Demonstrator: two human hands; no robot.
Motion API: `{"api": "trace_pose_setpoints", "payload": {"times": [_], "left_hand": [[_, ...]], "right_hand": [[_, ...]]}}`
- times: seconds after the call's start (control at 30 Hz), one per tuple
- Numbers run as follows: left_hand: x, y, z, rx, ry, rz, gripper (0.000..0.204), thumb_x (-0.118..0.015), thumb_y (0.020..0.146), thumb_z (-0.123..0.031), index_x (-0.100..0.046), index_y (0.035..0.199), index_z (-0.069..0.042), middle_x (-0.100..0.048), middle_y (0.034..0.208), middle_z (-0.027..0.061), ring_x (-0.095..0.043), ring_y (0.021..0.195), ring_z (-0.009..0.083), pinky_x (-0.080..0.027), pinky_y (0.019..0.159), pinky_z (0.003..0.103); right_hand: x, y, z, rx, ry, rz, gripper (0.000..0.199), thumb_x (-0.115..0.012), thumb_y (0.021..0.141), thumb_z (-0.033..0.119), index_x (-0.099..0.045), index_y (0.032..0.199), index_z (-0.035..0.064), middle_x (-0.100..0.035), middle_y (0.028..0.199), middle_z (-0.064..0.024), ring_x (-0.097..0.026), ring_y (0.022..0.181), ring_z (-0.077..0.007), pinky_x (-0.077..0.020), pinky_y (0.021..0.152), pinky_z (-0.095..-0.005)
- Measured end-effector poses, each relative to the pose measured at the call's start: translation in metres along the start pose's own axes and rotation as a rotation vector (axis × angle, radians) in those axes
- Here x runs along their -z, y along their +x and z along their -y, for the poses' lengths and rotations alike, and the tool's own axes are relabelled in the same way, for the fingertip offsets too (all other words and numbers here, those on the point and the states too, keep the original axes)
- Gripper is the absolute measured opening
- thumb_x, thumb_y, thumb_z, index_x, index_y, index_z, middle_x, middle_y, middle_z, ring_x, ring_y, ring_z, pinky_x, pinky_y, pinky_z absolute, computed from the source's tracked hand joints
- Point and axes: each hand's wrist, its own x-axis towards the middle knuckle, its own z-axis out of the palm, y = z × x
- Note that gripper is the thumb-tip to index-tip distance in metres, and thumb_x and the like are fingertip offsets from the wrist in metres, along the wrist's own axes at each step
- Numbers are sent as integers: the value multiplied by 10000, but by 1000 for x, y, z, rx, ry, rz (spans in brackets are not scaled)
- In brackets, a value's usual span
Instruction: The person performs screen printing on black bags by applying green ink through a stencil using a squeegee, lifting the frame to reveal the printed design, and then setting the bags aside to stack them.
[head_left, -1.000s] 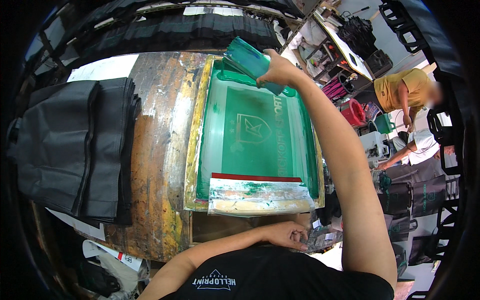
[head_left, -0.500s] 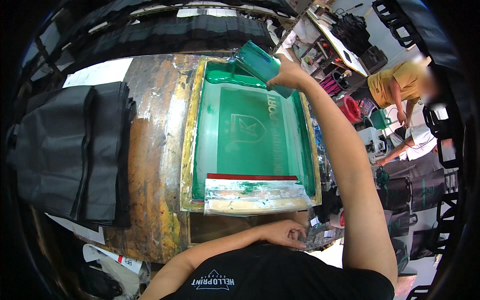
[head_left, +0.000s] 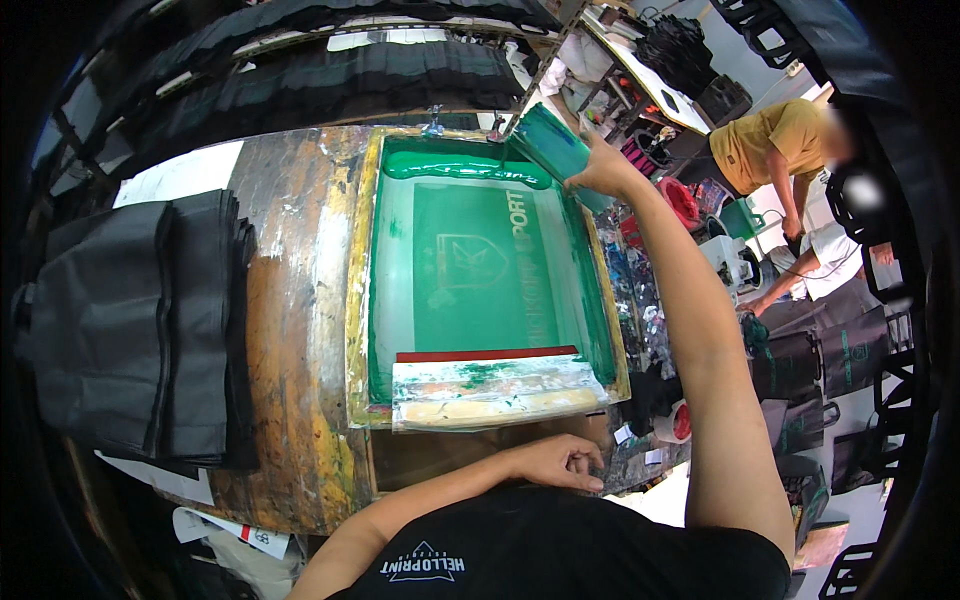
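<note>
My right hand [head_left: 603, 172] grips a green-smeared, see-through ink container [head_left: 550, 143], tilted over the far right corner of a printing screen frame [head_left: 362, 240]. A thin dark strand hangs from its mouth. Thick glossy green ink [head_left: 465, 168] lies in a band along the screen's far end. The green mesh [head_left: 432, 225] carries a shield design and lettering. Across the near end rests a squeegee [head_left: 490, 385] with a red blade edge and a paint-stained wooden handle. My left hand [head_left: 560, 462] stays near my body, fingers loosely bent and apart, nothing visible in it.
A stack of black fabric bags [head_left: 130, 330] lies left on the paint-stained wooden table [head_left: 285, 300]. Metal clamps [head_left: 433, 122] stand at the frame's far edge. Co-workers [head_left: 770, 150] work at the right, near a red bucket [head_left: 678, 203]. Dark bags [head_left: 850, 350] lie farther right.
The green ink band has spread to the right along the screen's far end. My right hand has carried the container slightly rightward. The whole view has shifted a little; my left hand holds its pose.
</note>
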Motion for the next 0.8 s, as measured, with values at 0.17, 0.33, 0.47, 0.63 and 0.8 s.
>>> {"api": "trace_pose_setpoints", "payload": {"times": [0.17, 0.33, 0.47, 0.63, 0.8], "left_hand": [[0, 0, -1, 4, -14, 16, 570, -821, 931, -406, -647, 1275, 14, -750, 920, 63, -682, 834, 121, -541, 758, 292], [1, -1, -3, 11, -4, 4, 550, -817, 939, -392, -647, 1277, 7, -747, 929, 56, -668, 839, 108, -526, 764, 288], [1, -1, -4, 20, -4, 11, 538, -813, 944, -383, -648, 1285, -1, -747, 936, 58, -662, 844, 105, -519, 762, 284], [1, -1, -1, 14, 3, 9, 541, -814, 945, -376, -646, 1290, 6, -750, 938, 61, -666, 845, 108, -525, 766, 290], [1, -1, 0, 8, -11, 11, 546, -811, 946, -377, -644, 1288, 15, -750, 938, 65, -670, 848, 114, -528, 769, 295]], "right_hand": [[4, -11, -35, -53, -8, 9, 1213, -987, 643, 351, -322, 1578, -40, -569, 1456, -308, -587, 1329, -425, -493, 1108, -448], [10, -27, -36, -164, -18, 14, 1122, -952, 686, 296, -343, 1585, 18, -602, 1426, -278, -615, 1293, -388, -487, 1104, -430], [11, -34, -40, -214, -60, 10, 1129, -948, 684, 300, -336, 1590, 22, -602, 1426, -278, -618, 1289, -393, -490, 1099, -434], [9, -34, -44, -181, -28, 6, 1117, -939, 692, 301, -337, 1587, 11, -595, 1434, -282, -611, 1302, -391, -485, 1109, -429], [7, -29, -29, -81, 12, 4, 1169, -965, 647, 364, -351, 1550, -54, -570, 1449, -319, -586, 1331, -426, -478, 1124, -442]]}}
